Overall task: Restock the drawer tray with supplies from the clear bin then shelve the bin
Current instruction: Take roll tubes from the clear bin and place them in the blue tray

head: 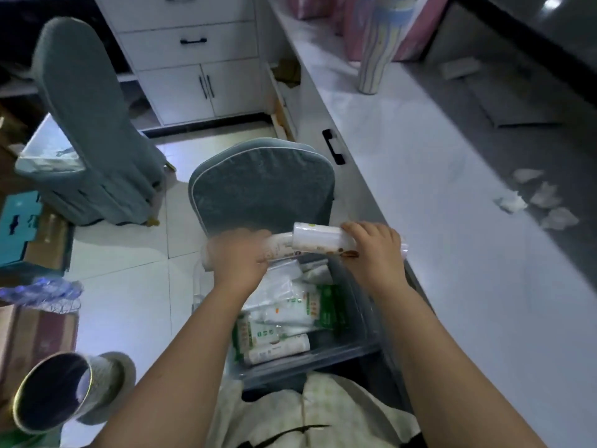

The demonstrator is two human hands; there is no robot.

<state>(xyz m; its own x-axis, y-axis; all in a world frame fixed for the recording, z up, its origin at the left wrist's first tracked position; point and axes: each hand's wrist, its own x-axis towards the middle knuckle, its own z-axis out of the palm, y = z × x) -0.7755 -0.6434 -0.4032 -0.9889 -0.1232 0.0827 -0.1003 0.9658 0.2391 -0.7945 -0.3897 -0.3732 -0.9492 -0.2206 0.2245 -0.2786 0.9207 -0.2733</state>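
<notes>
Currently the fingers of the left hand [237, 255] are curled over one end of a wrapped white roll [318, 240], and those of the right hand [376, 250] are clasped over the other end, so the roll is held between both, just above the clear bin [361, 345]. Its long axis is laid crosswise, from left to right, across the bin's far end. Whether one long pack or two short ones end to end are gripped cannot be told. Below, green-and-white packets [290, 318] are seen piled in the bin, which is set close before the person, with a cushioned chair [261, 182] just beyond it. The white surface [420, 195] is found to the right, nearer the right hand. Beneath it a drawer [281, 101] is seen ajar past the chair, so a carry forward and rightward is judged likely. No tray can be made out.
</notes>
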